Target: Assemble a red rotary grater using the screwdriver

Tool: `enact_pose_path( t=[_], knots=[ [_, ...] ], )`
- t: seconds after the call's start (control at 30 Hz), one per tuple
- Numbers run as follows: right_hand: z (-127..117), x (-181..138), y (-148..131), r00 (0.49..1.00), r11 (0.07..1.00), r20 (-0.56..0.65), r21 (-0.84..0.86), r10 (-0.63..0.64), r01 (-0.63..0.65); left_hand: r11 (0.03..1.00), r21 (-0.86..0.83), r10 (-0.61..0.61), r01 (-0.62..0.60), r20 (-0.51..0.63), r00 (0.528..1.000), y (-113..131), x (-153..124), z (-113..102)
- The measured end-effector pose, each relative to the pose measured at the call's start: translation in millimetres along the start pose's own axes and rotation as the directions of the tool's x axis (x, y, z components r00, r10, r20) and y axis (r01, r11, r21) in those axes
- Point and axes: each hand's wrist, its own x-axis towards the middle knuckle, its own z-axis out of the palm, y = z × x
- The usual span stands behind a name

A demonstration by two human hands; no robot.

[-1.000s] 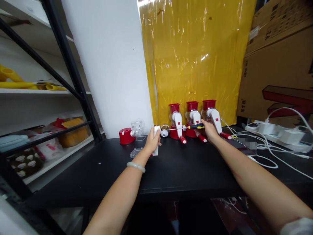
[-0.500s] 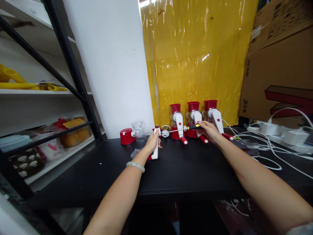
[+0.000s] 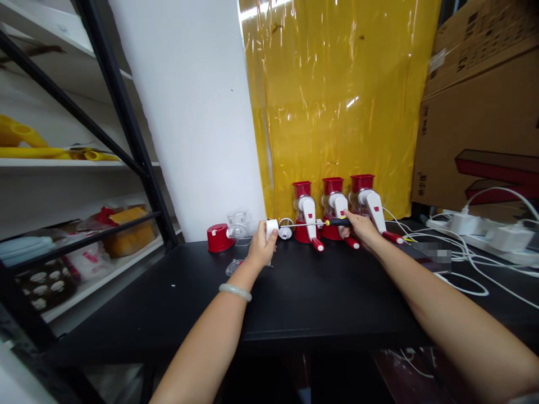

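My left hand (image 3: 261, 248), with a pale bangle on the wrist, is closed around a white crank handle (image 3: 272, 225); only its end shows above the fingers. My right hand (image 3: 361, 229) grips a screwdriver (image 3: 338, 222) by its black and yellow handle. The thin shaft runs level to the left, its tip close to the crank handle; whether they touch I cannot tell. Behind the shaft lies a metal grater drum (image 3: 286, 232). Left of my left hand stand a red base (image 3: 219, 238) and a clear plastic housing (image 3: 239, 224). A clear part (image 3: 233, 267) lies by the wrist.
Three red and white rotary graters (image 3: 306, 216) line the back of the black table (image 3: 320, 297). White cables (image 3: 465, 247) and a power strip (image 3: 484, 238) are at the right, before a large carton (image 3: 480, 129). A shelf rack (image 3: 113, 90) stands at the left.
The crank handle has turned in my left hand, so its long white arm no longer shows. My right hand has shifted slightly right and down with the screwdriver, whose tip has drawn right.
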Motion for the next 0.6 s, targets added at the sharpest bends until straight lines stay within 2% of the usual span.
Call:
enact_pose_path(
  t=[0.07,0.17,0.27,0.37,0.5,0.6],
  knots=[
    [1.1,-0.1,-1.4,0.999,1.000,-0.037,-0.021,0.012,-0.013,0.999,-0.015,-0.031,0.031,0.006,1.000,-0.2,1.6,4.0],
    [3.3,-2.8,-8.3,0.993,0.992,-0.081,0.105,0.085,-0.076,0.980,-0.108,-0.162,0.167,0.057,0.985,-2.4,6.2,11.8],
    [4.1,-6.8,-15.4,0.997,0.970,0.006,0.234,0.072,-0.072,0.905,-0.244,-0.322,0.350,0.146,0.935,-3.0,9.2,16.1],
    [3.5,-8.8,-18.3,0.996,0.965,0.070,0.255,0.049,-0.066,0.835,-0.295,-0.414,0.465,0.220,0.883,-0.6,9.1,15.1],
    [2.5,-8.8,-19.4,0.994,0.968,0.099,0.243,0.044,-0.067,0.822,-0.258,-0.467,0.507,0.203,0.860,2.7,8.3,12.7],
    [2.4,-9.2,-20.9,0.994,0.972,0.105,0.231,0.028,-0.052,0.830,-0.286,-0.442,0.479,0.188,0.877,1.6,9.5,12.9]
  ],
)
